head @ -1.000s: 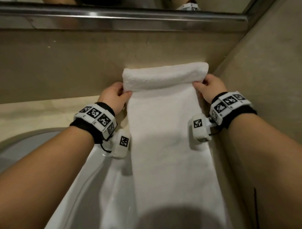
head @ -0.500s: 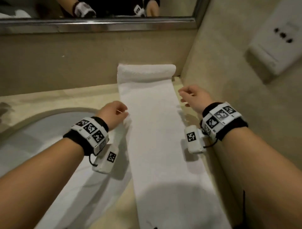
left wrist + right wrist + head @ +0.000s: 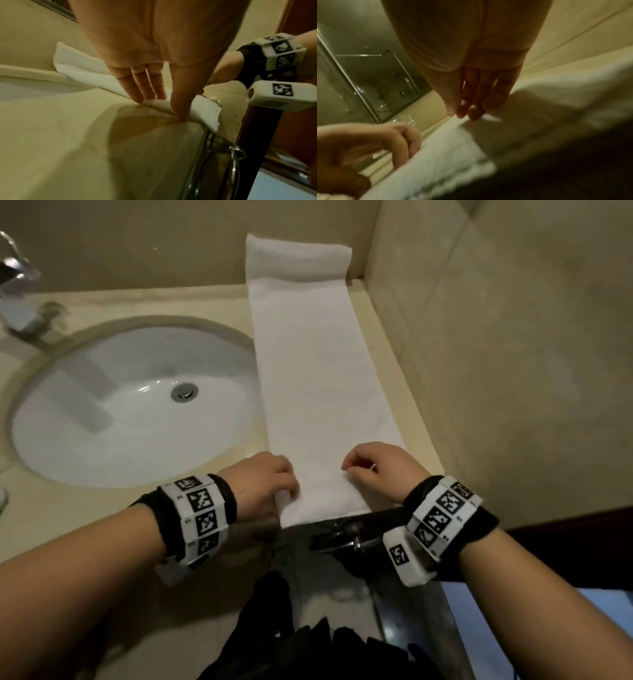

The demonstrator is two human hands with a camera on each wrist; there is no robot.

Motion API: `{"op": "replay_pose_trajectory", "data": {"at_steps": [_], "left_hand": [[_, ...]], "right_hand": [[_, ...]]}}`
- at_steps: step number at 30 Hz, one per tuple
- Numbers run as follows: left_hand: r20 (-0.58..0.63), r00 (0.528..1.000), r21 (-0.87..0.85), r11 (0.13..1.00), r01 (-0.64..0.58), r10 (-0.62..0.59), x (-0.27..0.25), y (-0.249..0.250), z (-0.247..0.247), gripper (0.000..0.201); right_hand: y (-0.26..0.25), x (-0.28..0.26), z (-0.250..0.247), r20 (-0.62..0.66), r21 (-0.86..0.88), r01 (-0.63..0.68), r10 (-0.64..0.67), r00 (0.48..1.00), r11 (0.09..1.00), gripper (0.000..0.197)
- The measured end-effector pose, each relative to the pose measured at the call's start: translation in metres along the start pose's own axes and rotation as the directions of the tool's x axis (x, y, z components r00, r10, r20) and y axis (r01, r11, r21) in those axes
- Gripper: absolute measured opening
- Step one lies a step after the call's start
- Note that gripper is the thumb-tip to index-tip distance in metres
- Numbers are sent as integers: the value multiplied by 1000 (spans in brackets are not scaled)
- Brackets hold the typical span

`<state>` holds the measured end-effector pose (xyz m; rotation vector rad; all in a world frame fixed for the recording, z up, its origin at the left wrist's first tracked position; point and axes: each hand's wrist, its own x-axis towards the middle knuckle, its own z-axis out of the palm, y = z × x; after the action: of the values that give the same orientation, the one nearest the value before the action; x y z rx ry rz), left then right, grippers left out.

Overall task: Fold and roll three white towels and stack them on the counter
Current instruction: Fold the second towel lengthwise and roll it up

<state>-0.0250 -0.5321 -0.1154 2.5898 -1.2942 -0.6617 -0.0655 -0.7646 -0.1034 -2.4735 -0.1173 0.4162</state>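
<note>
A white towel, folded into a long narrow strip, lies on the beige counter right of the sink and runs from the back wall to the front edge. Its far end is doubled up against the wall. My left hand pinches the strip's near left edge between thumb and fingers. My right hand sits on the near end. Its thumb and fingertips are bunched on the cloth. No other towel shows.
An oval white sink lies to the left of the strip, with a chrome tap at the far left. A tiled wall runs close along the towel's right side. A chrome rail runs under the counter's front edge.
Both hands have let go of the far end by the wall and come back along the strip to its near end. The head view has tilted down.
</note>
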Motion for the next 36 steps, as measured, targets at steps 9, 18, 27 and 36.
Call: {"op": "replay_pose_trajectory", "data": {"at_steps": [9,18,27,36], "left_hand": [[-116,970,-251,951,179,-213,13,-1,5,18],[-55,959,-289,924,251,-278,13,12,-17,52],[-101,888,-371,845,384,-448,8,6,-7,26],[-282,829,-229,873,430,-482,2,-2,4,25]], "right_hand": [[4,-8,28,78,-182,144,-132,988,973,44],[0,13,22,18,-169,18,-16,1000,985,21],[21,0,-4,89,-403,-5,44,995,915,24],[39,4,1,-172,-243,-244,205,963,939,22]]}}
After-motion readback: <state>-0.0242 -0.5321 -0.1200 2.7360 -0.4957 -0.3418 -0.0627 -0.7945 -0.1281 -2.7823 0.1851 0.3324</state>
